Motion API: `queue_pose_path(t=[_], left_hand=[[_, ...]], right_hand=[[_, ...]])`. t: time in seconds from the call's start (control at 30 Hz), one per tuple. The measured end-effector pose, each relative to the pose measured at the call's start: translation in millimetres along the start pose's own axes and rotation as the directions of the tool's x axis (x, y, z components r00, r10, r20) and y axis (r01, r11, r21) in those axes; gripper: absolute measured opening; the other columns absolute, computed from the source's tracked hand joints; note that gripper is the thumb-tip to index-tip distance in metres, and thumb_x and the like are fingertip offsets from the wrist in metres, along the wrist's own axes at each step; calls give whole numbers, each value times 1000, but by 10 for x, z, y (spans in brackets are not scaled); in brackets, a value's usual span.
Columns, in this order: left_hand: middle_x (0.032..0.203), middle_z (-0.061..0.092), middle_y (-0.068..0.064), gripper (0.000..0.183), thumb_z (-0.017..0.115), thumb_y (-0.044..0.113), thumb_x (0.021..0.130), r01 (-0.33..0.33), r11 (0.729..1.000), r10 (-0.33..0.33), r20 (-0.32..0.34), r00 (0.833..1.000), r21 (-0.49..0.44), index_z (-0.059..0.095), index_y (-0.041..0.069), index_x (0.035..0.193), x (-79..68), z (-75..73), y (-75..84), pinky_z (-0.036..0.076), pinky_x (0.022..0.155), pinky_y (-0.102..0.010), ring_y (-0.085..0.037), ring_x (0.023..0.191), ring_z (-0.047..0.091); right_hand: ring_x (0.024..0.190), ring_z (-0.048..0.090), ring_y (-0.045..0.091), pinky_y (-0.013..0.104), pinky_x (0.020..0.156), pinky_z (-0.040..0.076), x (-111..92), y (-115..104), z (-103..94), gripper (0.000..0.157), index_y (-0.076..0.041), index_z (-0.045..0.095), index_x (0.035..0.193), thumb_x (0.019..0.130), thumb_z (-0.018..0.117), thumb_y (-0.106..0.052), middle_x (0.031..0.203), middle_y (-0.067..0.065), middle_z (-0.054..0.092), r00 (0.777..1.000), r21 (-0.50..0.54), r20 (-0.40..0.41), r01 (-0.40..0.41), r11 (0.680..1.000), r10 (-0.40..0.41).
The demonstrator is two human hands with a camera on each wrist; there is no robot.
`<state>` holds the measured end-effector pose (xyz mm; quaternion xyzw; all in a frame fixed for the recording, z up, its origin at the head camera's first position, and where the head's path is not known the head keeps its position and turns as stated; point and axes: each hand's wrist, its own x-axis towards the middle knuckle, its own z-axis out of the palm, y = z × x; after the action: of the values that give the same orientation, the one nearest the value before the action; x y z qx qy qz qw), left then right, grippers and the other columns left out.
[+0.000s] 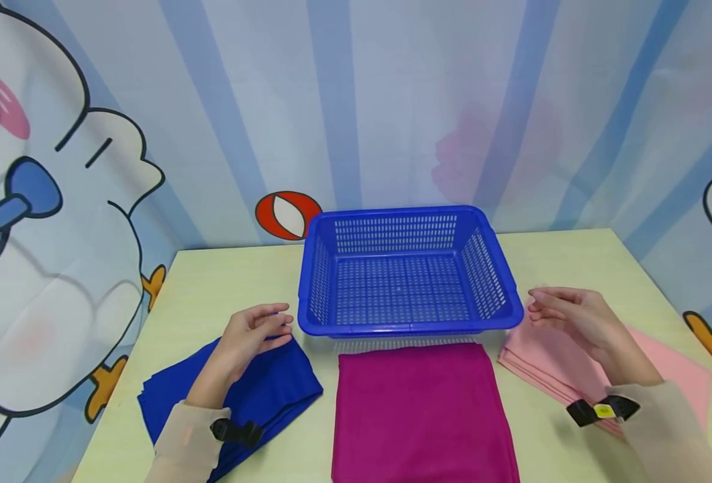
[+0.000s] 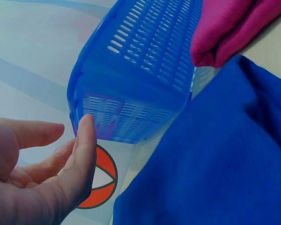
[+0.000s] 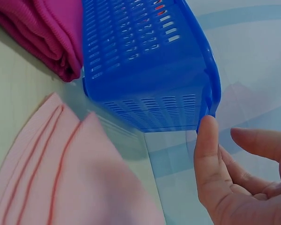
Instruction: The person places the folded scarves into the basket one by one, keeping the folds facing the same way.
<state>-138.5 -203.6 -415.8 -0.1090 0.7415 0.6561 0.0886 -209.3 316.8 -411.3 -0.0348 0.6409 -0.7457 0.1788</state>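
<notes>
Left hand (image 1: 251, 335) and right hand (image 1: 576, 322) empty, fingers loosely bent, near opposite ends of blue basket (image 1: 410, 329). On surface (image 1: 229, 275), 3 folded: blue cloth (image 1: 277, 389) left, magenta cloth (image 1: 419, 409) centre, pink cloth (image 1: 545, 359) right.

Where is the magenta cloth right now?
In the head view, the magenta cloth lies on the table at bottom centre, in front of the blue basket, between the blue cloth, left, and the pink cloth, right.
</notes>
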Motion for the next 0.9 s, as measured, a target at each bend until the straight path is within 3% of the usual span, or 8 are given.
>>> queue_pose_path(t=[0.3,0.57,0.7,0.9], left_hand=[[129,58,-31,41,54,9,104,-14,1000,14,52,999,8,48,-11,139,-89,-11,-93,57,86,-34,-33,105,67],[124,61,-31,40,54,6,103,-13,1000,12,127,992,6,48,-15,136,-152,16,-174,58,85,-37,-32,102,68],[122,62,-31,40,55,6,103,-22,1000,19,180,983,14,48,-17,135,-190,38,-206,58,84,-38,-30,101,69],[119,63,-29,44,56,9,103,-18,1000,14,258,966,10,46,-20,134,-250,56,-279,58,85,-39,-30,99,70]], right_hand=[[81,72,17,30,75,60,-160,128,-82,25,-11,76,101,102,54,-1,90,8,73,999,-38,23,24,999,-23],[82,72,17,27,76,59,-250,188,-19,23,-8,76,100,101,55,1,90,6,74,999,-155,48,13,988,-5],[84,72,18,29,76,60,-287,218,25,17,0,73,106,101,56,-1,92,7,75,998,-222,63,-11,975,26],[84,72,19,34,75,61,-323,295,81,24,17,62,116,99,57,1,94,11,74,982,-302,181,1,953,57]])
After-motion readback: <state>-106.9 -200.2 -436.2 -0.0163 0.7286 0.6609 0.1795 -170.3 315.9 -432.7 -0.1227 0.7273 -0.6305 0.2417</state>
